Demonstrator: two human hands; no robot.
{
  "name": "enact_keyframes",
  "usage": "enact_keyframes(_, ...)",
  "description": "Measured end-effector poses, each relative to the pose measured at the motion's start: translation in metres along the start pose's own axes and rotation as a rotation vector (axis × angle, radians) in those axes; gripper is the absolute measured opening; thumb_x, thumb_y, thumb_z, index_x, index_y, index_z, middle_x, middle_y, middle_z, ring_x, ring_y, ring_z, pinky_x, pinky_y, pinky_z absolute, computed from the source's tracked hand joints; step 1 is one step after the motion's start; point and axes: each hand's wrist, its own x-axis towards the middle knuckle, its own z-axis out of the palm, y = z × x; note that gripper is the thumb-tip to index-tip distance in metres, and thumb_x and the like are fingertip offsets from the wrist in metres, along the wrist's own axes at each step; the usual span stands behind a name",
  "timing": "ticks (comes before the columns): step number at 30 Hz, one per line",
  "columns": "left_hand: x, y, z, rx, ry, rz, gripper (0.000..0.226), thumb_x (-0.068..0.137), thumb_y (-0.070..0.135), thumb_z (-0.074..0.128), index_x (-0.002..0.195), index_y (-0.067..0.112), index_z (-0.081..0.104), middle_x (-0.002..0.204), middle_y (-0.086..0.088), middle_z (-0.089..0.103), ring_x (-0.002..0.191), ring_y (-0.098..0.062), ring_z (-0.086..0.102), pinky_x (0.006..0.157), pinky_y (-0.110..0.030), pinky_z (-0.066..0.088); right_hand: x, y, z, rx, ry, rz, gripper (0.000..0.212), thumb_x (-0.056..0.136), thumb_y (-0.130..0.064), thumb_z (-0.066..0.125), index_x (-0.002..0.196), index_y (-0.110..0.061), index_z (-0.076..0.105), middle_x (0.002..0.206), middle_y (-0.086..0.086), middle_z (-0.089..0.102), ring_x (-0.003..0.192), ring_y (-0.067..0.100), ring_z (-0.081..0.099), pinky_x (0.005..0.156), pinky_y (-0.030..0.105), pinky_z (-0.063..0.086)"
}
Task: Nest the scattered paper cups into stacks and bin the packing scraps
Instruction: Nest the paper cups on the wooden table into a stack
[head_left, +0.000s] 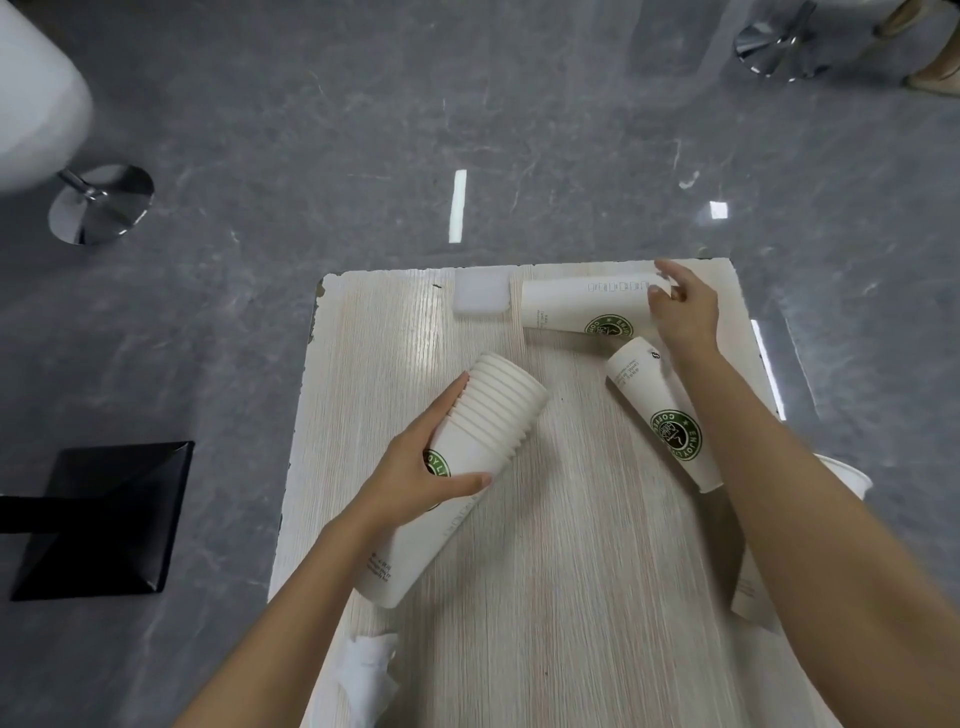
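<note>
Gripping a tilted stack of nested cups over the surface in our left hand, we curl our right hand round a single cup lying at the far edge.

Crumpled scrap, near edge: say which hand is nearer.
Left. The left hand grips the stack beyond the scrap; right hand holds a cup at the table's far edge.

Three cup stacks, two half-hidden cups, one foam block, one crumpled scrap.
</note>
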Motion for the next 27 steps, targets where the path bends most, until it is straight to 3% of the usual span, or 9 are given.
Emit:
enact_keyframes(3,-0.003,0.001,0.0,-0.006,0.004,0.002,0.1,0.075,0.025,0.084,0.146,0.055,0.02,0.137,0.052,0.026,0.123,0.027,0.031,0.09,-0.001,0.035,-0.004,-0.005,-0.001,0.062,0.014,-0.004,0.037,0.094,-0.006,0.051,0.129,-0.016,0.057,0.128,-0.003,0.057,0.112,0.006,0.047,0.096,0.015,0.035)
enact_keyframes(5,-0.005,0.001,-0.001,-0.008,0.005,0.007,0.1,0.076,0.024,0.084,0.146,0.054,0.02,0.138,0.051,0.026,0.125,0.026,0.031,0.091,-0.002,0.036,-0.009,-0.008,-0.002,0.103,0.029,-0.03,0.037,0.095,-0.005,0.049,0.13,-0.016,0.055,0.128,-0.004,0.057,0.116,0.007,0.046,0.097,0.014,0.033)
enact_keyframes(9,-0.01,0.001,-0.005,-0.016,0.002,0.003,0.101,0.075,0.023,0.084,0.147,0.054,0.021,0.14,0.049,0.027,0.125,0.024,0.032,0.101,-0.011,0.034,-0.022,-0.017,-0.006,0.2,0.044,-0.078,0.04,0.093,0.0,0.049,0.129,-0.017,0.056,0.084,-0.019,0.05,0.085,0.0,0.047,0.108,0.017,0.03)
enact_keyframes(12,-0.015,0.002,-0.008,-0.015,-0.008,0.019,0.101,0.075,0.022,0.084,0.148,0.053,0.022,0.142,0.047,0.028,0.128,0.022,0.032,0.104,-0.015,0.034,-0.04,-0.024,-0.015,0.258,0.038,-0.127,0.04,0.093,-0.002,0.047,0.126,-0.022,0.058,0.091,0.006,0.058,0.076,-0.001,0.044,0.106,0.022,0.039)
enact_keyframes(13,-0.016,0.003,-0.009,-0.016,-0.01,0.027,0.1,0.075,0.022,0.085,0.148,0.052,0.023,0.143,0.046,0.028,0.129,0.02,0.031,0.105,-0.015,0.033,-0.047,-0.026,-0.018,0.267,0.028,-0.143,0.04,0.094,-0.003,0.047,0.126,-0.022,0.057,0.093,0.006,0.056,0.077,0.0,0.046,0.1,0.021,0.042)
enact_keyframes(15,-0.021,0.004,-0.012,-0.016,-0.014,0.041,0.1,0.075,0.022,0.085,0.147,0.052,0.023,0.145,0.043,0.028,0.132,0.018,0.03,0.107,-0.016,0.032,-0.062,-0.029,-0.024,0.26,0.008,-0.185,0.038,0.095,-0.005,0.045,0.129,-0.02,0.057,0.101,-0.004,0.058,0.089,0.001,0.052,0.093,0.021,0.043)
enact_keyframes(20,-0.034,0.006,-0.017,-0.019,-0.029,0.076,0.101,0.074,0.019,0.085,0.149,0.048,0.025,0.149,0.038,0.029,0.136,0.013,0.03,0.114,-0.022,0.029,-0.092,-0.033,-0.032,0.173,-0.059,-0.263,0.035,0.097,-0.006,0.043,0.125,-0.016,0.061,0.121,-0.01,0.06,0.116,0.003,0.051,0.103,0.021,0.039)
enact_keyframes(25,-0.048,0.01,-0.014,-0.017,-0.063,0.094,0.101,0.073,0.017,0.086,0.149,0.047,0.025,0.149,0.038,0.03,0.136,0.012,0.031,0.117,-0.029,0.03,-0.121,-0.034,-0.021,0.206,-0.177,-0.299,0.032,0.097,-0.003,0.042,0.121,-0.012,0.062,0.126,0.0,0.062,0.121,0.005,0.052,0.105,0.018,0.038)
enact_keyframes(27,-0.054,0.011,-0.012,-0.016,-0.071,0.101,0.101,0.073,0.017,0.086,0.149,0.048,0.025,0.149,0.037,0.031,0.136,0.011,0.032,0.117,-0.03,0.03,-0.132,-0.033,-0.013,0.22,-0.237,-0.3,0.032,0.098,-0.005,0.043,0.12,-0.014,0.063,0.126,-0.001,0.062,0.122,0.008,0.052,0.106,0.024,0.04)
